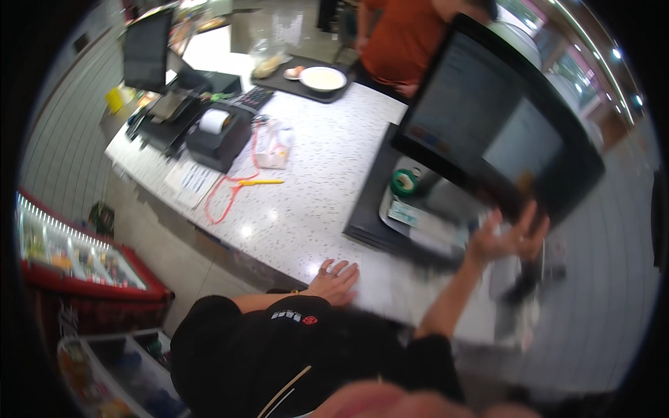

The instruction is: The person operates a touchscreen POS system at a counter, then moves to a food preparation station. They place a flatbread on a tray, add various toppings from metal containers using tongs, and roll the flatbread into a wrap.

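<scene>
My left hand [334, 282] rests on the speckled white counter [308, 209] near its front edge, fingers a little apart, holding nothing. My right hand [507, 237], blurred, is raised with spread fingers at the lower edge of a touchscreen monitor [481, 115]; whether a finger touches the screen I cannot tell. Below the monitor, its base bears a green roll of tape [404, 182] and slips of paper. Left of the monitor lie a yellow pen [261, 182] on a red cord [211, 201] and a crumpled printed packet [275, 146].
A receipt printer [219, 136], a card with writing [192, 183] and a second screen [148, 52] stand at the left. At the back, a black tray [327, 97] holds a white bowl [323, 78]. Beyond the counter stands a person in orange [400, 42]. Red-framed display freezer [94, 292] at lower left.
</scene>
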`<state>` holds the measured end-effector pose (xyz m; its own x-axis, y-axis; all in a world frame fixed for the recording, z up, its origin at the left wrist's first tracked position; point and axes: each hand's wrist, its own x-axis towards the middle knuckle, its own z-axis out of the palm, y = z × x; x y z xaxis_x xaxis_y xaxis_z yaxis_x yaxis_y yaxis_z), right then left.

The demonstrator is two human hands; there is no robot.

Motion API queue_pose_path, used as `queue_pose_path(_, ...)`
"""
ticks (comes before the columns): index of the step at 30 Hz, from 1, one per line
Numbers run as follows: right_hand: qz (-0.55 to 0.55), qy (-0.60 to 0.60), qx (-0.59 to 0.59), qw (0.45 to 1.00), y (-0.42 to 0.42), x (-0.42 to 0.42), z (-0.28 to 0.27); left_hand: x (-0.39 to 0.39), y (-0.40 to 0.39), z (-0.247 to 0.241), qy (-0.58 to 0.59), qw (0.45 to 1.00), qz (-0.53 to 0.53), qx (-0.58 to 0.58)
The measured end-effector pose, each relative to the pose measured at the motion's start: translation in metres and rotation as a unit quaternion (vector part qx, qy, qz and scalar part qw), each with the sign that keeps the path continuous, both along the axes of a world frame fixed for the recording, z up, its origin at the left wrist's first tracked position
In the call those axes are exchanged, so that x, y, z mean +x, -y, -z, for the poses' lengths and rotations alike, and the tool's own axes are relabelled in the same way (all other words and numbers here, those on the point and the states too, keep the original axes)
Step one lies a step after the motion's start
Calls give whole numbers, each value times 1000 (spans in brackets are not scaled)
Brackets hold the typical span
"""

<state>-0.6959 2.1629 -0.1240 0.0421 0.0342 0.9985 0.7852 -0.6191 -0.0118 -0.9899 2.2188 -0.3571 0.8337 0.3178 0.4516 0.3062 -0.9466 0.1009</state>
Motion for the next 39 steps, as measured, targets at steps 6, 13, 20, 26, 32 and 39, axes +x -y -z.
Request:
queue_pose_path(6,0,-47,23,999,-1,5,18,-3,0,4,4,1000,11,-24)
queue_pose_path(13,-10,-64,33,997,4,14,38,-2,-2,-1,-13,999,12,-36)
queue_pose_path(20,-13,-129,45,991,7,13,42,-3,-2,-4,-9,999,12,-33)
queue_pose_path(26,-6,-116,37,993,5,12,41,-2,-1,3,-8,999,11,-33)
queue_pose_path(32,9,-113,27,993,3,13,42,-1,-2,7,4,1000,14,-21)
queue_pose_path(39,5,-108,30,994,3,10,39,3,-2,6,30,1000,0,5)
